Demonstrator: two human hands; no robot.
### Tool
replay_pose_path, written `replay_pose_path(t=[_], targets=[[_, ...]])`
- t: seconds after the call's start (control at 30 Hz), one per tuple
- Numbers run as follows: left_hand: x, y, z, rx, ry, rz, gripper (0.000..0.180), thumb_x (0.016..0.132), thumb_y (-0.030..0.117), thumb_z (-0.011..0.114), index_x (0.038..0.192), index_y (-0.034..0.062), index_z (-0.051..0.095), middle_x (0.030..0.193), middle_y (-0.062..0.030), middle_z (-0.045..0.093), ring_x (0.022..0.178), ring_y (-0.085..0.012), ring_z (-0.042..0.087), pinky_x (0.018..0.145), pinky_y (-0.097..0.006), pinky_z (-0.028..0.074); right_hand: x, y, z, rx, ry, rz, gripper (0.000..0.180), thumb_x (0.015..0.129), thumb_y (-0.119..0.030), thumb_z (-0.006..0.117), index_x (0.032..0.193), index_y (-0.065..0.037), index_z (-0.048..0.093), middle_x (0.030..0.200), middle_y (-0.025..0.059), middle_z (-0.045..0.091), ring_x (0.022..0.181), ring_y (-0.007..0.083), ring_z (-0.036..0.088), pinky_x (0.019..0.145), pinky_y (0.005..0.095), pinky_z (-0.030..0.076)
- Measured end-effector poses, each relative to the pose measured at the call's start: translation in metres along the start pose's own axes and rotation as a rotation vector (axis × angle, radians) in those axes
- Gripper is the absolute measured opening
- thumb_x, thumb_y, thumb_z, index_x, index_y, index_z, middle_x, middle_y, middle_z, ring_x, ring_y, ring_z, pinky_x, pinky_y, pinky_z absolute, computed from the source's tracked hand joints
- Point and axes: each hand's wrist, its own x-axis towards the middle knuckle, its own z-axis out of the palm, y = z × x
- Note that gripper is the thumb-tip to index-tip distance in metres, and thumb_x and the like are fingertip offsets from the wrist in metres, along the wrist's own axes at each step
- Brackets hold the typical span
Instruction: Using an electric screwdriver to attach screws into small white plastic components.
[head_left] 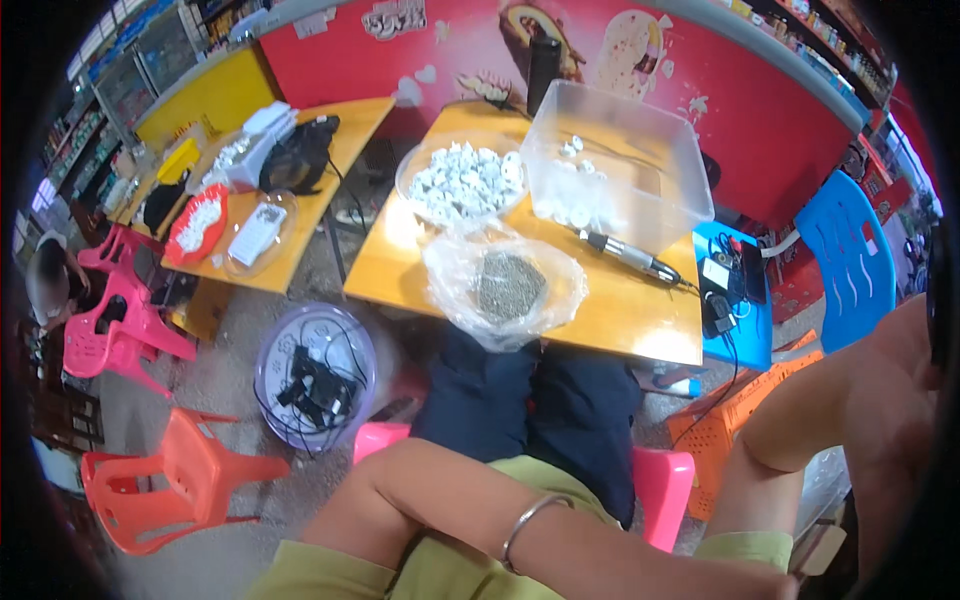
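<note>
My left forearm (620,530), with a silver bangle, crosses my body toward the lower right; its hand is lost at the lower edge. At the right rim my right hand (900,400) is raised close to the camera, blurred, its fingers hidden. Both are away from the table. At the table's near edge lies an open clear plastic bag (560,300) full of small grey metal pieces (508,286). Behind it stands a round clear tub (404,188) heaped with white plastic parts (465,182). A silver and black electric screwdriver (630,255) lies beside the large clear bin (680,190), which holds some white parts.
A blue chair (850,260) at the right carries chargers and cables. An orange crate (745,405) stands below it. On the floor at left are a purple-rimmed basin (262,380) with black cables and an orange chair (190,480). A second table (350,130) bears trays and boxes.
</note>
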Motion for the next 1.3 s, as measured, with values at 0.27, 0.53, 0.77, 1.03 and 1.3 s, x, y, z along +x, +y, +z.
replay_pose_path(t=[0.27, 0.53, 0.77, 1.03, 1.3], targets=[[-0.021, 0.022, -0.035, -0.041, -0.055, -0.326, 0.018, 0.09, 0.014, 0.056, 0.102, 0.0036, 0.066, 0.083, -0.0105, 0.065, 0.076, -0.025, 0.063, 0.062, -0.035, 0.048, 0.017, -0.029, 0.008, -0.174, -0.035, -0.207, 0.028, 0.086, -0.034, 0.058, 0.086, -0.007, 0.05, 0.081, 0.0041, 0.054, 0.06, 0.0186, 0.052, 0.052, 0.0266, 0.046], [-0.082, 0.036, -0.081, 0.167, 0.059, -0.571, 0.017, 0.085, 0.003, 0.06, 0.1, -0.0007, 0.066, 0.082, -0.0108, 0.063, 0.074, -0.0212, 0.061, 0.065, -0.03, 0.047, 0.033, -0.047, 0.012, -0.371, -0.112, -0.306, 0.033, 0.087, -0.039, 0.058, 0.083, -0.007, 0.05, 0.079, 0.0036, 0.054, 0.058, 0.0197, 0.052, 0.05, 0.0273, 0.046], [-0.139, 0.058, -0.112, 0.329, 0.433, -0.822, 0.02, 0.085, 0.0, 0.059, 0.104, -0.0017, 0.064, 0.085, -0.0089, 0.063, 0.078, -0.0145, 0.063, 0.069, -0.024, 0.05, -0.021, 0.009, -0.013, -0.889, 0.022, -0.196, 0.019, 0.085, -0.021, 0.053, 0.081, -0.003, 0.057, 0.075, 0.0103, 0.057, 0.069, 0.0218, 0.054, 0.065, 0.033, 0.044], [-0.207, 0.1, -0.146, 0.361, 0.503, -1.002, 0.023, 0.084, 0.001, 0.061, 0.108, 0.0011, 0.062, 0.099, -0.0063, 0.06, 0.09, -0.0135, 0.059, 0.08, -0.027, 0.047, -0.151, 0.141, -0.119, -1.137, -0.661, 0.706, 0.036, 0.075, -0.007, 0.067, 0.108, 0.0, 0.057, 0.105, 0.0166, 0.059, 0.101, 0.0341, 0.055, 0.088, 0.0384, 0.045], [-0.287, 0.091, -0.146, 0.488, 0.583, -1.499, 0.03, 0.085, 0.011, 0.063, 0.113, -0.0004, 0.059, 0.094, -0.0071, 0.064, 0.083, -0.0098, 0.06, 0.074, -0.023, 0.049, -0.196, 0.185, -0.137, -1.403, -0.543, 0.745, 0.04, 0.071, -0.008, 0.068, 0.108, -0.002, 0.055, 0.105, 0.0165, 0.056, 0.1, 0.0348, 0.052, 0.086, 0.0417, 0.042]])
